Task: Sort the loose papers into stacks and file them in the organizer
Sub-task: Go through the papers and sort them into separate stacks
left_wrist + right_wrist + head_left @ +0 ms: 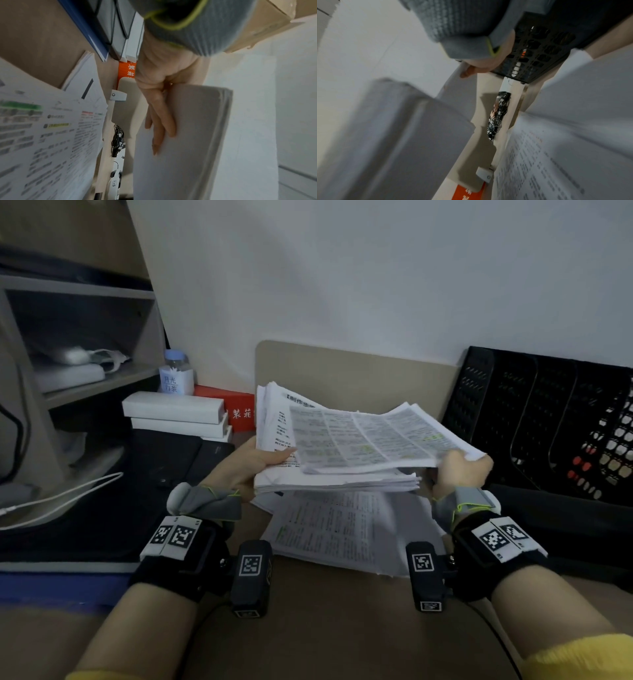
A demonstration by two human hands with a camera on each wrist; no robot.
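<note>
A thick stack of printed papers (pixel 335 479) is held above the desk. My left hand (pixel 253 460) grips its left edge, thumb on top; in the left wrist view its fingers (pixel 159 119) lie flat under the stack (pixel 188 142). My right hand (pixel 459 470) pinches the right corner of a top bundle of sheets (pixel 370 436), raised off the stack at that end. In the right wrist view my right hand (pixel 476 69) holds a sheet edge (pixel 453 83). More loose papers (pixel 335 529) lie on the desk below. The black mesh organizer (pixel 548 419) stands at the right.
Two white boxes (pixel 174 412), a red box (pixel 236 409) and a small bottle (pixel 176 374) sit at the back left. A shelf unit (pixel 78 344) and a white cable (pixel 61 498) are further left, beside a black mat (pixel 144 474). A beige back panel (pixel 359 371) stands behind the papers.
</note>
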